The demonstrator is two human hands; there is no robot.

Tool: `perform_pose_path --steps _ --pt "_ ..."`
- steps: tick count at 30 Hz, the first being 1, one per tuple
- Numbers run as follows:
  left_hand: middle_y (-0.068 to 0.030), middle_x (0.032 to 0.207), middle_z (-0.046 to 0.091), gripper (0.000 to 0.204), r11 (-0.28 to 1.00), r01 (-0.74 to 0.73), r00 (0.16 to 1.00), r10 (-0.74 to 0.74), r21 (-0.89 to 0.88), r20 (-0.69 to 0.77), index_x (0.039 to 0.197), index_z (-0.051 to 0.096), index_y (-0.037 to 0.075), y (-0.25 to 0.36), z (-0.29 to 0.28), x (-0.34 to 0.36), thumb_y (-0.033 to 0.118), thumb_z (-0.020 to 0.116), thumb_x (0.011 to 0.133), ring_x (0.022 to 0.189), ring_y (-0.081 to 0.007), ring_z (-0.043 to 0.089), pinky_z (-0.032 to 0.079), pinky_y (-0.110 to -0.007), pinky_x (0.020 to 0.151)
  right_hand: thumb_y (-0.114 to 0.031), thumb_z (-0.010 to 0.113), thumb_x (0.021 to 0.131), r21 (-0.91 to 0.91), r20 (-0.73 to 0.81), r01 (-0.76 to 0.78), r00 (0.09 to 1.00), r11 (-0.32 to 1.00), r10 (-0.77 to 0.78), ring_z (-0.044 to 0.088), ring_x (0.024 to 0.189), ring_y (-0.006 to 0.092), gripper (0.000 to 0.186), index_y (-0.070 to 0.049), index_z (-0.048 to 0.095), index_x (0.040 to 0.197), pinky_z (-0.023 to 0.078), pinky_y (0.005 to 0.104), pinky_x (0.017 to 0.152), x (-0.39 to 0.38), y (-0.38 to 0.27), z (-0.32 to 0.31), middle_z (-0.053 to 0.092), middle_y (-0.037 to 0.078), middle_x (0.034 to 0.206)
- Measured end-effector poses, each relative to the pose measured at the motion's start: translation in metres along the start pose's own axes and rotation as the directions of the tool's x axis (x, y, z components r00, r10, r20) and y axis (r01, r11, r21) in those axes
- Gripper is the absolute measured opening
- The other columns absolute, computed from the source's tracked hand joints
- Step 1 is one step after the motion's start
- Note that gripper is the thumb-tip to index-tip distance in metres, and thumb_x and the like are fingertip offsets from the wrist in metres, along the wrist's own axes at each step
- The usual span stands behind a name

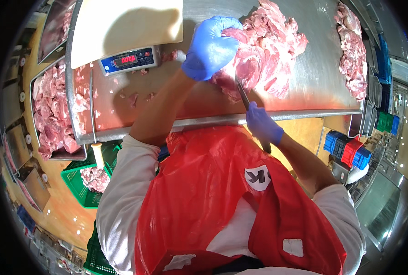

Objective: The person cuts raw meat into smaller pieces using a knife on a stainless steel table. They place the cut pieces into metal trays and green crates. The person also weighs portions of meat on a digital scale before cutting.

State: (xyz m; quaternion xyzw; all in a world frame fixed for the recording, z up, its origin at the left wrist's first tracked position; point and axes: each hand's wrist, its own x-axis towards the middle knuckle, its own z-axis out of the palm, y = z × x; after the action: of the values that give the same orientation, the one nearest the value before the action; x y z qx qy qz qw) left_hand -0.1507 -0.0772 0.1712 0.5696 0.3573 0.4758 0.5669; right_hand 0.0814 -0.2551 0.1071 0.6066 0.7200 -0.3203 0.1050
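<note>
My left hand [209,49], in a blue glove, is closed on raw pink meat [227,85] at the left side of a large heap on the steel table [327,68]. My right hand [263,123], also gloved, grips a knife [243,94] lower down near the table's front edge; its blade points up and away from me, against the meat, and the tip is hard to make out. A digital scale [128,62] sits left of my left hand, below a cream board [89,32]. A long metal rod with a pale handle [97,155] lies over the front edge.
A row of meat [350,55] lies along the table's right end. A metal tray of meat [52,110] adjoins the left end. A green basket [75,185] holding scraps stands below at left. Blue, red and green crates [353,149] stand at right. Small scraps dot the table's left half.
</note>
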Motion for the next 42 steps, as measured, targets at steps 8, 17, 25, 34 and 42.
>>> perform_pose_path --steps 8,17,25,34,42 --pt "-0.0076 0.091 0.072 0.03 0.968 -0.058 0.986 0.094 0.244 -0.138 0.104 0.067 -0.004 0.058 -0.006 -0.054 -0.001 0.057 0.076 0.083 -0.0127 0.066 0.052 -0.025 0.075 -0.008 0.051 0.09 -0.003 -0.088 0.202 0.976 0.979 -0.201 0.068 0.072 0.0395 0.016 0.004 0.057 0.099 0.053 0.0479 0.063 0.055 0.011 0.011 0.065 0.024 0.078" --pt "-0.0044 0.079 0.067 0.031 0.922 0.004 0.842 0.205 0.387 -0.498 0.101 0.07 -0.005 0.116 0.067 -0.113 -0.008 0.053 0.076 0.055 -0.007 0.053 0.039 -0.019 0.048 -0.013 0.047 0.092 -0.196 -0.032 0.396 0.912 0.897 -0.409 0.068 0.079 0.0418 0.019 0.001 0.053 0.104 0.053 0.0518 0.067 0.037 0.047 0.014 0.068 0.024 0.087" --pt "-0.0025 0.075 0.066 0.025 0.853 0.09 0.76 0.275 0.515 -0.588 0.102 0.07 -0.004 0.095 0.02 -0.109 -0.002 0.057 0.081 0.058 -0.0063 0.056 0.044 -0.021 0.05 -0.013 0.042 0.095 -0.141 0.224 0.477 0.869 0.867 -0.441 0.065 0.074 0.0473 0.022 0.003 0.053 0.106 0.05 0.0559 0.065 -0.065 0.099 -0.052 0.064 0.029 0.079" --pt "-0.0087 0.082 0.069 0.026 0.826 -0.141 0.836 0.395 0.546 -0.381 0.098 0.067 -0.002 0.105 0.053 -0.079 -0.006 0.048 0.08 0.079 -0.0167 0.065 0.053 -0.029 0.072 -0.028 0.05 0.096 0.782 0.112 0.362 0.719 0.507 -0.686 0.06 0.052 0.0175 0.034 -0.001 0.066 0.082 0.051 0.0337 0.054 0.076 -0.006 -0.082 0.064 0.01 0.066" --pt "-0.0083 0.077 0.066 0.017 0.913 -0.217 0.759 0.38 0.345 -0.529 0.084 0.064 -0.002 0.163 0.032 -0.128 -0.006 0.049 0.077 0.074 -0.0136 0.064 0.05 -0.025 0.067 -0.014 0.06 0.08 0.029 0.339 0.663 0.698 0.748 -0.631 0.069 0.062 0.0271 0.02 0.002 0.07 0.075 0.055 0.0417 0.057 0.001 0.024 -0.065 0.069 0.017 0.071"
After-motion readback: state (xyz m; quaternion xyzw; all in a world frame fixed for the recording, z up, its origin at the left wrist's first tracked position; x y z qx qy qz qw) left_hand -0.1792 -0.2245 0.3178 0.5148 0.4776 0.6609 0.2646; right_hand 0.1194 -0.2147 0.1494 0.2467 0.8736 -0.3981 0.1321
